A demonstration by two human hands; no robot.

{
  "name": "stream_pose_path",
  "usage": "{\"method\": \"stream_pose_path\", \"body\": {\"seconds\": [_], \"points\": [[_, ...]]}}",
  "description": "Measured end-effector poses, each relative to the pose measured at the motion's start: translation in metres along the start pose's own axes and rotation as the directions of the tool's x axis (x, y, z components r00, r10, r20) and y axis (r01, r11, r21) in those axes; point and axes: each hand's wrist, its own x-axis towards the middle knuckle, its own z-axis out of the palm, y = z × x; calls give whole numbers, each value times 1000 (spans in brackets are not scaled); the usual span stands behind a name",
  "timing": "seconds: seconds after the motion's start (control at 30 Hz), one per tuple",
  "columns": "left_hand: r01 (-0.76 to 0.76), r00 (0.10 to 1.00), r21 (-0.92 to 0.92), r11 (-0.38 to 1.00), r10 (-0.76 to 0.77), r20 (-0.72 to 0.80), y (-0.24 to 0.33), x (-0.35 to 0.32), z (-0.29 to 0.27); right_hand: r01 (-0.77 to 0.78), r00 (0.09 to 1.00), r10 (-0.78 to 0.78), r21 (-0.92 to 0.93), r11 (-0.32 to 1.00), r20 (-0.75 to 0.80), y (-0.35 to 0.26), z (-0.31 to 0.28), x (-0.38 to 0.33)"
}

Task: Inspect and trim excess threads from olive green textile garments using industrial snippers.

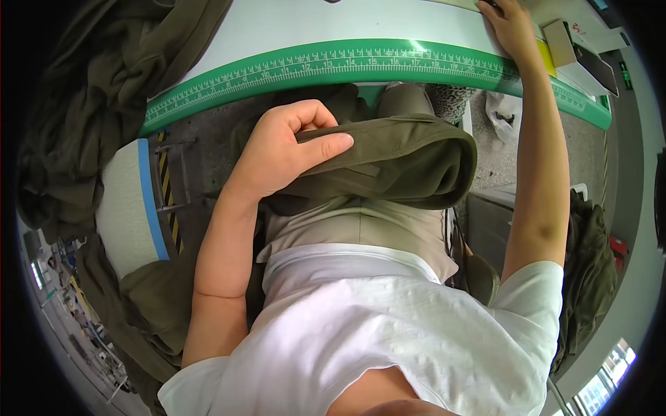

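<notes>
My left hand (295,145) is closed on the stitched edge of an olive-green garment (399,142), pinching the cloth between thumb and fingers. The garment lies bunched over my lap, its right end folded round in a loop. My right arm stretches forward across the green table edge with its printed ruler scale (374,61). At the top right, my right hand (512,31) rests over the white tabletop (277,31), beside a pale flat piece. The picture's upper border cuts off its fingertips, so whether they hold anything is hidden.
Dark olive cloth (104,90) is heaped at the left, beside a white padded surface with blue edging (149,201). A small open box (579,55) stands on the table's right end. Below hangs a white plastic bag (504,114); more olive cloth (590,270) lies at the right.
</notes>
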Motion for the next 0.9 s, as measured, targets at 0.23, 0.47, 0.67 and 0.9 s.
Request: {"method": "stream_pose_path", "body": {"seconds": [0.23, 0.47, 0.67, 0.9], "points": [[-26, 1000, -128, 991, 26, 5, -2, -3, -3, -223, 948, 279, 307, 925, -154, -41, -11, -20], [-216, 975, 69, 974, 219, -38, -3, -6, 0, -273, 923, 352, 907, 320, 153, -102, -36, -67], [-279, 959, 162, 947, 285, -14, 4, -8, 1, -152, 911, -201, 747, 647, 360, -191, -55, -89], [-349, 934, 199, 916, 358, -8, -1, -12, 2, -590, 683, -212, 699, 403, 699, -195, -49, -88]]}}
